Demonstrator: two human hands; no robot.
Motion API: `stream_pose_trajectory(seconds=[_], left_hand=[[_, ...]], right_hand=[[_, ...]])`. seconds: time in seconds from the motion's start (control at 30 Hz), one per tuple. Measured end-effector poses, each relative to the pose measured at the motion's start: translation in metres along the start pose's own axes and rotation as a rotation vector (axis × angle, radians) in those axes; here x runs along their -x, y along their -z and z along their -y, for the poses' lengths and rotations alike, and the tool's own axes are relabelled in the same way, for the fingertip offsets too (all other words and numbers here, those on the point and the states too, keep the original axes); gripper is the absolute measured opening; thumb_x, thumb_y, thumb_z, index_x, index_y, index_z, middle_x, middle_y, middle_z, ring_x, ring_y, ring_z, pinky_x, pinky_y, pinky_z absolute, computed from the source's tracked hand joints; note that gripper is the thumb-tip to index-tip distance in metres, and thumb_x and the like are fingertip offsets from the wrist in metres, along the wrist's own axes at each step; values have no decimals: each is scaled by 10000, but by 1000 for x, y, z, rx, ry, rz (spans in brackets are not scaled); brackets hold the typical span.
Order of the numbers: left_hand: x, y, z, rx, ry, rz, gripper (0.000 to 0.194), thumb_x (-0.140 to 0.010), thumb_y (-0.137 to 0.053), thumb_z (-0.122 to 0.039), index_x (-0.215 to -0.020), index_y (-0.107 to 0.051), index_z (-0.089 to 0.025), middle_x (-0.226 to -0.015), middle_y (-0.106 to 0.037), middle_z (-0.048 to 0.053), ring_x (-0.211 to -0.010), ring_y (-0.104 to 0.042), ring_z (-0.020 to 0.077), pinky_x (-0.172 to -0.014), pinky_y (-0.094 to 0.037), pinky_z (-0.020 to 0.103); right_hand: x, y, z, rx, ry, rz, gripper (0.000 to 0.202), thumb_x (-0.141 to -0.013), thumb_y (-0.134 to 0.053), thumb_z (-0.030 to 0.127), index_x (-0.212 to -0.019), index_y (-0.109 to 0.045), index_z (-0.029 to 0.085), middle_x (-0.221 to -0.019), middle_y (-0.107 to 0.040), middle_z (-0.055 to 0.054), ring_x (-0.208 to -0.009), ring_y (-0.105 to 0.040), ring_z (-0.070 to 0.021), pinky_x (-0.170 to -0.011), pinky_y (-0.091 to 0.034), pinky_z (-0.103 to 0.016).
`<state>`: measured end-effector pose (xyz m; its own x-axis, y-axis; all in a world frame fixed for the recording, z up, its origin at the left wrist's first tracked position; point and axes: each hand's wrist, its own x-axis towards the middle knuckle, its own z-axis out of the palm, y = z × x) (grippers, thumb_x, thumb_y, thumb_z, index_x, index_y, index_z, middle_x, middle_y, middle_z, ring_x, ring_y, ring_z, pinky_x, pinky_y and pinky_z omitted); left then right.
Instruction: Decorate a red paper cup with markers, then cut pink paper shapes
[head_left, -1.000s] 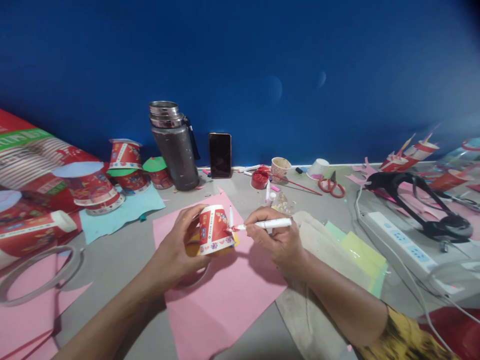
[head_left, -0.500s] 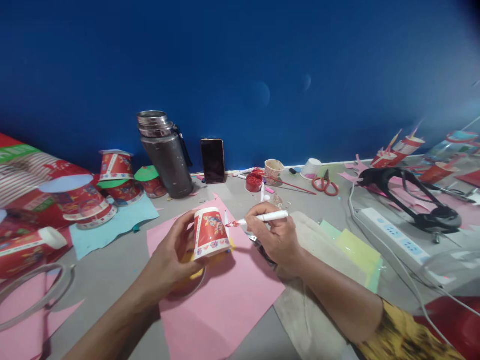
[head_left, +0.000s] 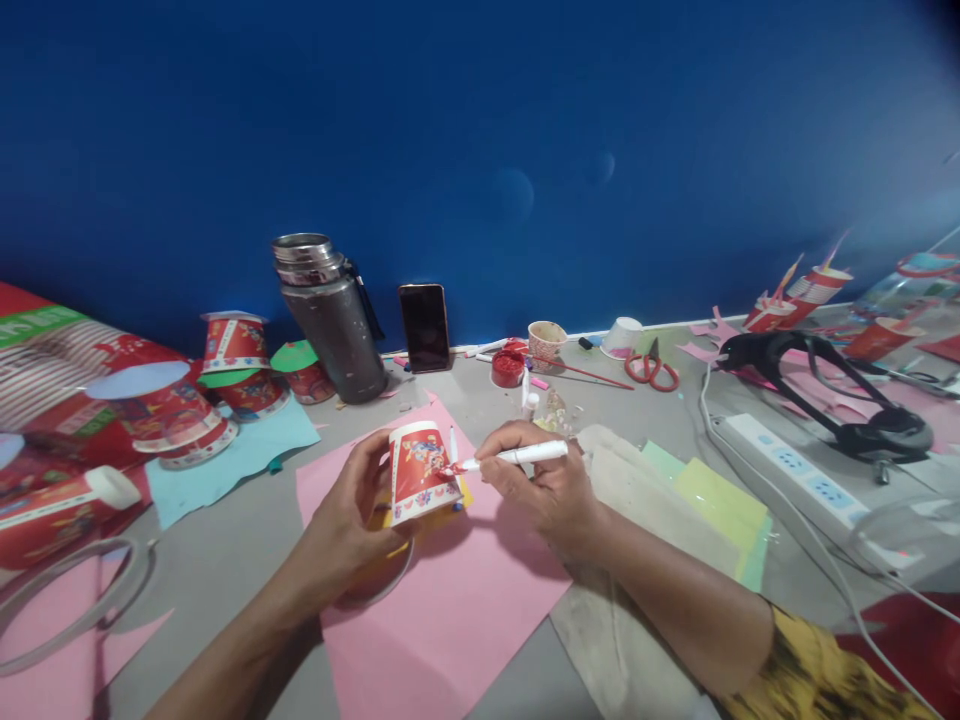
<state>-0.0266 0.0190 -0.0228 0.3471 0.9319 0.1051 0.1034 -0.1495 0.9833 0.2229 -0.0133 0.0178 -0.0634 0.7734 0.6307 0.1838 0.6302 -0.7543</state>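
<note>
I have the left hand [head_left: 341,520] wrapped around a red paper cup [head_left: 418,470], tilted above the pink sheet [head_left: 450,640]. The right hand [head_left: 544,495] is clamped on a white marker [head_left: 529,453], its red tip at the cup's side. Beyond the pink sheet I see a flask [head_left: 334,335] and a phone [head_left: 425,327]; right of it, a cloth [head_left: 611,640].

No wording can be read, the white letters on the green band [head_left: 41,326] of the red bag [head_left: 90,352] being blurred.
</note>
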Motion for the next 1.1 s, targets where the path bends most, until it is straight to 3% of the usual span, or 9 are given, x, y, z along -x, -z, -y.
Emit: stream_pose_trajectory(seconds=[0.27,0.53,0.87,1.1], left_hand=[[0,-1,4,6,-3,-14,882,-745,-942,-397,-1484,-471,-304,-1643,-505,178,-1552,-492,438,-1197,-538,545],[0,-1,-3,-41,34,-3,942,-734,-925,-577,-1485,-422,-311,-1626,-533,196,-1515,-540,437,-1174,-552,557],[-1,-1,-3,-48,53,-21,959,-721,-929,-550,-1467,-381,-300,-1615,-524,195,-1533,-517,425,-1214,-511,552],[0,1,2,-31,40,-23,956,-728,-931,-573,-1476,-399,-307,-1628,-532,185,-1535,-518,425,-1197,-532,530]], right_hand=[[1,2,-2,40,10,36,126,-990,-647,228,-882,-704,195,-764,-736,-12,-594,-616,-119,-559,-487,-232],[-2,4,-3,0,-116,-58,171,-989,-654,290,-846,-686,201,-703,-689,2,-605,-605,-130,-560,-482,-236],[-1,1,-2,-64,-69,-6,142,-989,-687,306,-893,-690,202,-724,-688,0,-621,-611,-132,-566,-503,-240],[-4,2,-3,-91,-164,-54,148,-970,-667,267,-837,-671,201,-692,-673,8,-590,-584,-124,-552,-473,-231]])
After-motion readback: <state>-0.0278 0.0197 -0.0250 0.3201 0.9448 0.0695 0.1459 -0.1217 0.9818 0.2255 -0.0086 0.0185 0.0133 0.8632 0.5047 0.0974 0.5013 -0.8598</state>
